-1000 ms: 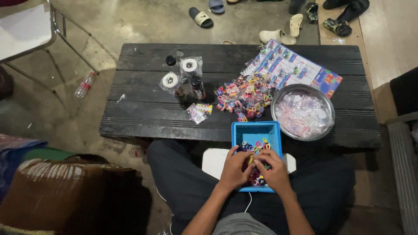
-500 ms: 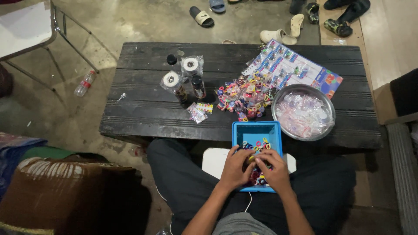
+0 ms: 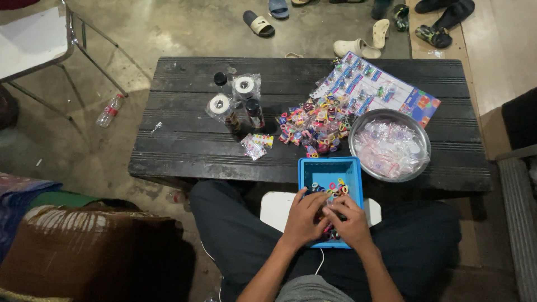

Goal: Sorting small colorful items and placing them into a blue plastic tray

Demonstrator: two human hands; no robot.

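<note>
Black slatted table (image 3: 184, 140), concrete floor (image 3: 168, 28)

Head view, straight down, near table (image 3: 184, 117)

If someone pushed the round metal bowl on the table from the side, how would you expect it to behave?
The metal bowl would probably slide rather than tip: it looks wide, shallow and sits flat on the dark table. It likely feels light, since it seems to hold only small clear packets. Those loose packets may shift or spill if it is jolted.
</note>
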